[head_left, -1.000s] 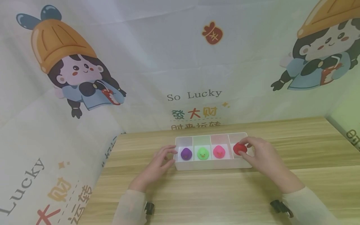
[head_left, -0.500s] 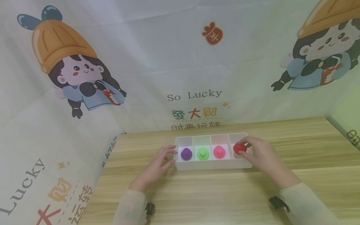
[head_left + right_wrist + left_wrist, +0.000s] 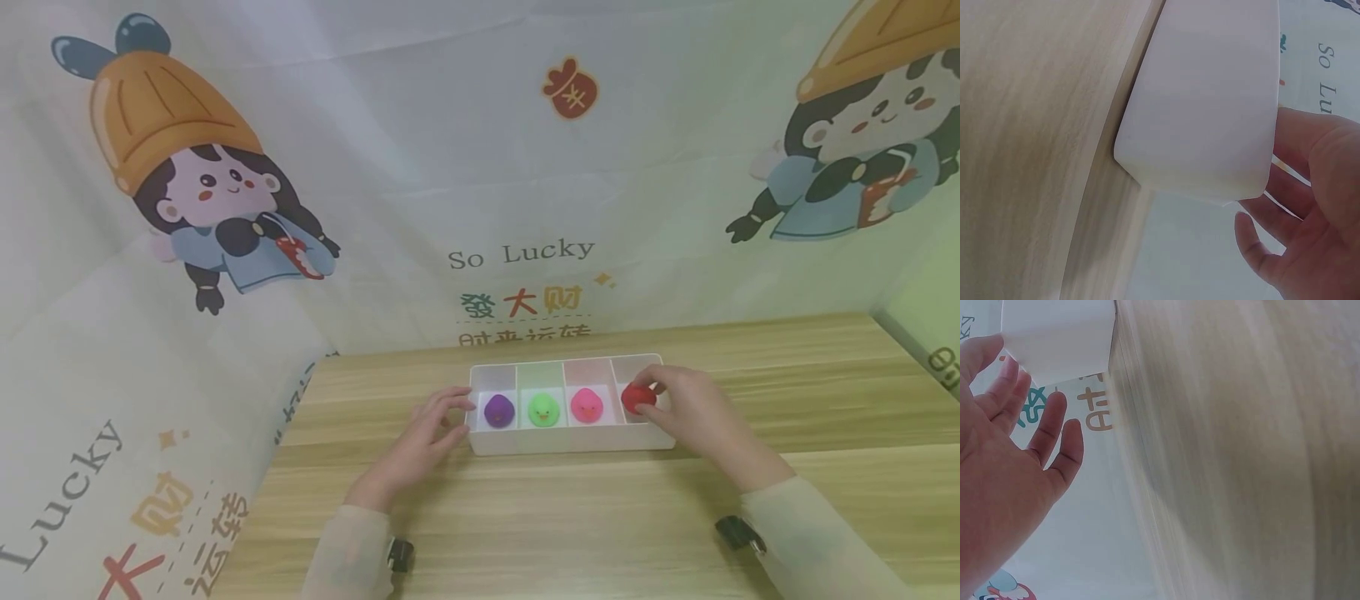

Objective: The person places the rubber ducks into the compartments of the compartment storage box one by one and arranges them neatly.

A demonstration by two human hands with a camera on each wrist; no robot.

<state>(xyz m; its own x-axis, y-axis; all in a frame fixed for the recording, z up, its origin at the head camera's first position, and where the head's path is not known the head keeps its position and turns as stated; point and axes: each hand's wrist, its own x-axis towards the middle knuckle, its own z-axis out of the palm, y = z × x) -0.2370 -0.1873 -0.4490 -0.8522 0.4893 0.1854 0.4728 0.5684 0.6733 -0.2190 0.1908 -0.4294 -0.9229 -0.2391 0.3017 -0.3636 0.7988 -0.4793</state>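
A white box (image 3: 573, 440) with a row of compartments stands on the table. From left to right it holds a purple toy duck (image 3: 498, 411), a green toy duck (image 3: 543, 410) and a pink toy duck (image 3: 587, 406). In the rightmost compartment is a red toy duck (image 3: 637, 398), its face hidden. My right hand (image 3: 693, 408) reaches over the box's right end and pinches the red duck between thumb and fingers. At the box's left end, my left hand (image 3: 427, 433) has its fingertips at the wall, fingers loosely extended; the left wrist view shows them beside the white box corner (image 3: 1060, 344).
The wooden table (image 3: 555, 525) extends in front of the box and to both sides. A printed cloth (image 3: 390, 167) with cartoon figures and lettering hangs behind the table and along its left. Black clips (image 3: 738, 533) sit at both sleeves.
My right forearm has shifted slightly to the left, its fingers staying on the red toy duck. The left hand and the other ducks look the same; the whole view has shifted a little.
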